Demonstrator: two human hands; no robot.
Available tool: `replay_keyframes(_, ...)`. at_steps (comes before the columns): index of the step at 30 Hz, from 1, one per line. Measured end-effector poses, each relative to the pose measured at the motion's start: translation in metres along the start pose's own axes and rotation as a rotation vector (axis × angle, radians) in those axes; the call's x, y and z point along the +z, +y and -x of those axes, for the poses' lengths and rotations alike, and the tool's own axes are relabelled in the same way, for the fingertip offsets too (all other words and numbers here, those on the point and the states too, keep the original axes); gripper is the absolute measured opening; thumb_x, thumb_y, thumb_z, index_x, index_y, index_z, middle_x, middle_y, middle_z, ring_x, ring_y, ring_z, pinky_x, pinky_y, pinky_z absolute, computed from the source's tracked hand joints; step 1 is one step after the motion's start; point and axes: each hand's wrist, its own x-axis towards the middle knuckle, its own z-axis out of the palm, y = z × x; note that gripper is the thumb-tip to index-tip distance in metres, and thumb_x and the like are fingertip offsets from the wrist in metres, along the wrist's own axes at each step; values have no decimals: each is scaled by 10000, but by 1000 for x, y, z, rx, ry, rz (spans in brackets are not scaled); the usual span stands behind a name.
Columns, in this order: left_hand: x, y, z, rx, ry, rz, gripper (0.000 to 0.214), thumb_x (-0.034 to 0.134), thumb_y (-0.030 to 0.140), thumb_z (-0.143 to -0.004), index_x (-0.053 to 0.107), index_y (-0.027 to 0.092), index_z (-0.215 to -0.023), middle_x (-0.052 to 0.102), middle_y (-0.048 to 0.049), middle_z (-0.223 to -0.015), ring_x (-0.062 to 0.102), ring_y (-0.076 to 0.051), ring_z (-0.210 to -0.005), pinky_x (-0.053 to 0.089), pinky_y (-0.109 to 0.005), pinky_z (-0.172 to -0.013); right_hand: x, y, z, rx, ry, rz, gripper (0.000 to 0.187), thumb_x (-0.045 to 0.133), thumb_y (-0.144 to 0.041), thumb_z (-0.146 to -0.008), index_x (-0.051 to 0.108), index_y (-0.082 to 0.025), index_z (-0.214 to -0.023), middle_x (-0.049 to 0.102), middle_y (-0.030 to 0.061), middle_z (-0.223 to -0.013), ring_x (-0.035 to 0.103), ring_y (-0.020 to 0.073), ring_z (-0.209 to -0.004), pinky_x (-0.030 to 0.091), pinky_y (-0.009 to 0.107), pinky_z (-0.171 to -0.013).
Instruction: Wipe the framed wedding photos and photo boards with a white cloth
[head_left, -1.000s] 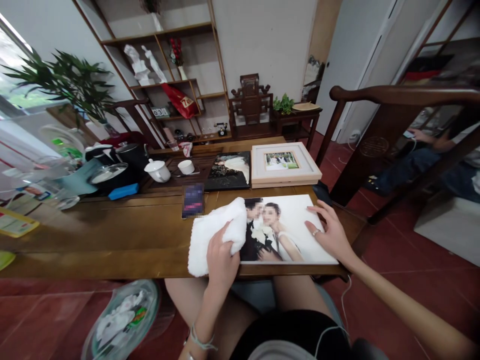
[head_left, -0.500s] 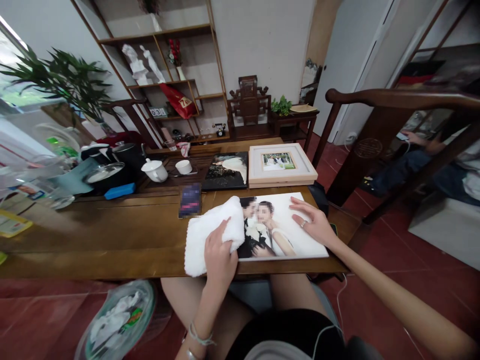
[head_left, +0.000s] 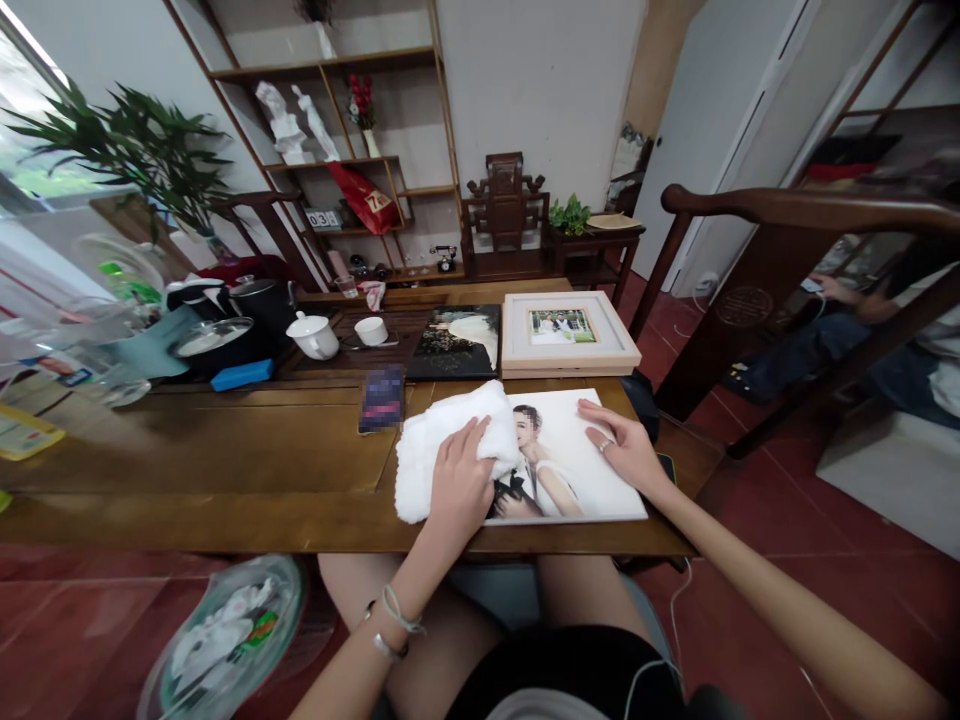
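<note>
A white photo panel (head_left: 600, 480) with a printed picture of a couple lies flat near the table's front edge. My left hand (head_left: 463, 478) grips a folded white towel (head_left: 421, 468) and presses it on the panel's left part, hiding much of one printed figure. Part of the towel hangs past the panel's left side onto the wood. On the panel's right side rests my right hand (head_left: 626, 450), open, its fingers stretched over the white area and a ring on one of them.
Behind the panel are a dark photo panel (head_left: 456, 342) and a framed photo (head_left: 630, 355). A phone-like dark item (head_left: 382, 398), a lidded white cup (head_left: 313, 335) and a blue block (head_left: 241, 375) stand leftward. A bin (head_left: 225, 640) is below; a chair (head_left: 750, 230) is at right.
My left hand has slid the towel rightward over the panel, covering more of the printed picture. My right hand stays on the panel's right side.
</note>
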Motion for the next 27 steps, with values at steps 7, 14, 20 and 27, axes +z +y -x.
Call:
replay_keyframes(7,3,-13,-1,-10,13,27,293,509,11,-659,720,146,-810,492,-132,-1373,456,-331,-1250,412,-490,-977,4,-9,-4,-77,-36,93,305,569,-269,-813,673,-228,-1096,573,88,-1313,526,249,-1220,361,458,-1075)
replay_keyframes(14,-1,-15,-1,42,-41,31,312,517,-3,-642,715,134,-841,478,-142,-1386,424,-329,-1278,388,-489,-1000,3,-9,-7,-175,-97,234,352,554,-293,-832,639,-224,-1167,554,98,-1332,465,257,-1279,340,496,-1089)
replay_keyframes(20,-11,0,0,177,-141,160,360,545,12,-658,703,178,-934,462,-97,-1409,407,-295,-1303,396,-461,-985,3,-3,-8,-197,-119,239,374,547,-318,-848,616,-227,-1204,536,96,-1352,438,267,-1300,327,522,-1094)
replay_keyframes(27,-14,-54,-39,169,-276,140,323,597,324,-812,655,160,-1084,323,-176,-1482,280,-336,-1377,262,-581,-1056,3,-7,-8,-195,-130,256,398,560,-352,-842,610,-215,-1212,530,106,-1357,432,271,-1303,321,517,-1098)
